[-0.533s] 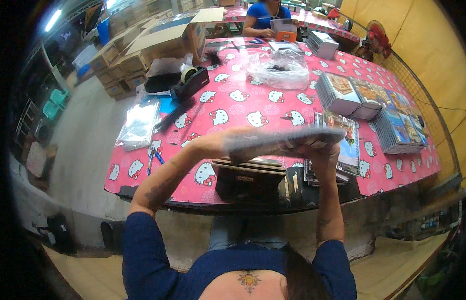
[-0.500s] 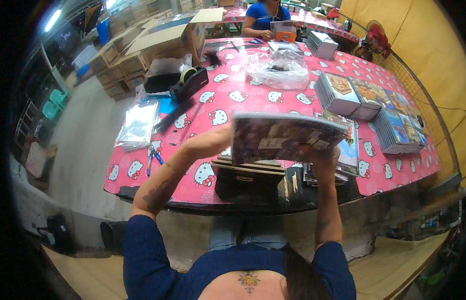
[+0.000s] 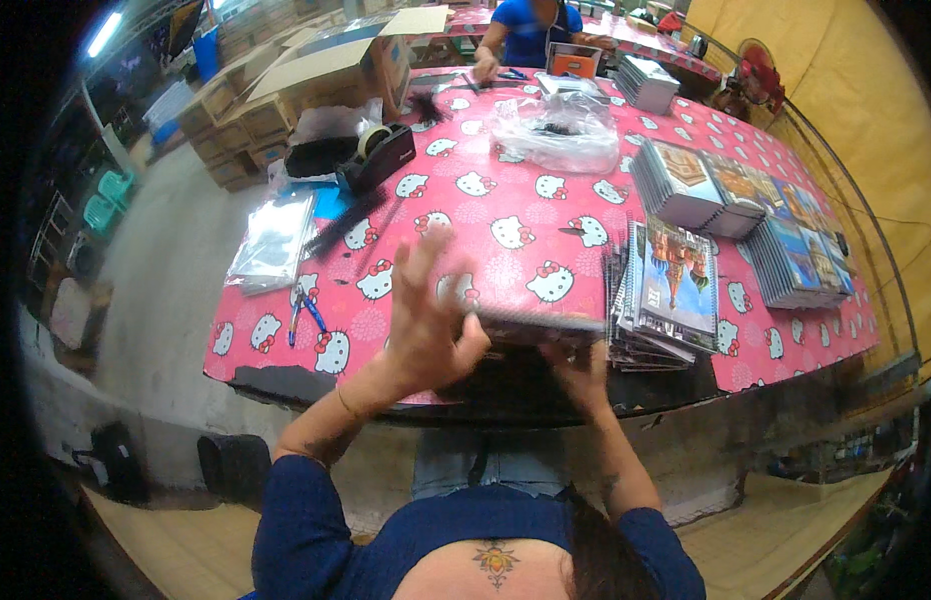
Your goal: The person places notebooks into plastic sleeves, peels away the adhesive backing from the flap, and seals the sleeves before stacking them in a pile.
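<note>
A spiral notebook (image 3: 546,322) stands nearly edge-on at the near middle of the table, its upper edge showing as a thin dark strip. My right hand (image 3: 583,378) grips its near right side, with the fingers partly blurred. Beside its left end, my left hand (image 3: 426,320) is raised with fingers spread and holds nothing; its thumb is close to the notebook's corner. Just under the notebook, the dark holder is mostly hidden. Right of my right hand lies an uneven pile of spiral notebooks (image 3: 676,275) with a colourful building on the top cover.
Stacked notebooks (image 3: 676,185) and another stack (image 3: 796,265) stand to the right. At left are a tape dispenser (image 3: 378,160), clear plastic sleeves (image 3: 274,240), pens (image 3: 308,315) and a black brush (image 3: 346,225). A plastic bag (image 3: 556,135) lies farther back. A co-worker (image 3: 534,35) sits across.
The notebook has come down and tipped from showing its broad face to edge-on. My left hand has let go and spread its fingers; my right hand has moved lower and left.
</note>
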Demonstrator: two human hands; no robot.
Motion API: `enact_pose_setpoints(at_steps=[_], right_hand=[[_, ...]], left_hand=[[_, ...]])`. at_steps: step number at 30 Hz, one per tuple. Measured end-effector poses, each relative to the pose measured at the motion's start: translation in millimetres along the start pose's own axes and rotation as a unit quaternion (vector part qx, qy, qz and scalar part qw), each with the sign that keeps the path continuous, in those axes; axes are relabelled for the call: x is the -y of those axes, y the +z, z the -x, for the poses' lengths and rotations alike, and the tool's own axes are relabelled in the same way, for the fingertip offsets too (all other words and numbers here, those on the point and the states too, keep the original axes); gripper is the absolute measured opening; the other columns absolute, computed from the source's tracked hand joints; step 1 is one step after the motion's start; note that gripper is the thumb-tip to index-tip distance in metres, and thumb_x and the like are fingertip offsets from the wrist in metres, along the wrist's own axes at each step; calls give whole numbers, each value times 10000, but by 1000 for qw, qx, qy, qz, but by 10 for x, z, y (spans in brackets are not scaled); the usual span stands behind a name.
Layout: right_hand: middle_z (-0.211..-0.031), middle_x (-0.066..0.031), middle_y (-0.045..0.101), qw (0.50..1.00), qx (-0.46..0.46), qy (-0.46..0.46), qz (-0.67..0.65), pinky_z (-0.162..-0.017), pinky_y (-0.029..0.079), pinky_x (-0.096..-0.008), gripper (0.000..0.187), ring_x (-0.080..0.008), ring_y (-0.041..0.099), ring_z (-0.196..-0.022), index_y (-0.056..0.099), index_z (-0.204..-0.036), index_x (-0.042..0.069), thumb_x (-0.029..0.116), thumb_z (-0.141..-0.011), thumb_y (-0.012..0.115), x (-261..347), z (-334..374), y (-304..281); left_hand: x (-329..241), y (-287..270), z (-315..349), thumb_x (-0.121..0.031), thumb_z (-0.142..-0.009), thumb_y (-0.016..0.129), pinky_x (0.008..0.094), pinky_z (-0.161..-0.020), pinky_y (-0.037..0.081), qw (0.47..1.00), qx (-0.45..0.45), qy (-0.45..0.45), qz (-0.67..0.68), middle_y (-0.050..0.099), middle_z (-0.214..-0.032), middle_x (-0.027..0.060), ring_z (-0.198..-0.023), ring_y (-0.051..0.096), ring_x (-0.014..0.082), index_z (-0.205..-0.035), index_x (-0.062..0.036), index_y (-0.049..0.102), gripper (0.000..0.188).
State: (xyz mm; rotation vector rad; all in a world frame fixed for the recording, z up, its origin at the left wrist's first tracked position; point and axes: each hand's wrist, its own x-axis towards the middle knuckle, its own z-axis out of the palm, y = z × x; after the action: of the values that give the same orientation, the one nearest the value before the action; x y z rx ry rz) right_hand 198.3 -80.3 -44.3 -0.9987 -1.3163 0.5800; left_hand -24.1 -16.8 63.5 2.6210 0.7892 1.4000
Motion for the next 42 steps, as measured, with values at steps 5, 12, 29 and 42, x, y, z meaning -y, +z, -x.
enact_pose_setpoints(at_steps=[5,12,29,42], right_hand=[[-1368,-182,444,972,25,-1,235,-1065,364,-382,816,-317,496,-1211,363,-1399,-2,199,-753,820,-102,120,169],[-1375,-174,504,995,-12,86,-49,-1088,364,-401,816,-274,490,-1270,308,-1458,27,124,-802,784,-41,60,228],[-885,-91,703,872,239,-129,408,-709,502,-405,248,-263,679,-773,635,-1089,109,235,-876,643,395,-722,866],[-743,-76,649,895,187,-166,368,-614,476,-408,110,-274,659,-693,642,-915,119,222,-892,614,523,-708,971]], left_hand=[[-64,130,441,-308,-905,607,529,-1172,120,956,196,58,-212,460,-1421,181,-1354,405,313,-1427,-34,418,620],[71,383,1149,-412,-1028,408,346,-1125,258,874,-63,-382,294,372,-1481,216,-1372,365,298,-1465,101,236,696],[1853,466,6,-105,-876,596,402,-727,503,972,-36,-216,-82,602,-918,154,-869,614,299,-1194,-81,643,322],[347,-81,696,-121,-895,667,310,-560,481,965,-82,-242,51,649,-795,99,-665,613,189,-984,-43,707,125]])
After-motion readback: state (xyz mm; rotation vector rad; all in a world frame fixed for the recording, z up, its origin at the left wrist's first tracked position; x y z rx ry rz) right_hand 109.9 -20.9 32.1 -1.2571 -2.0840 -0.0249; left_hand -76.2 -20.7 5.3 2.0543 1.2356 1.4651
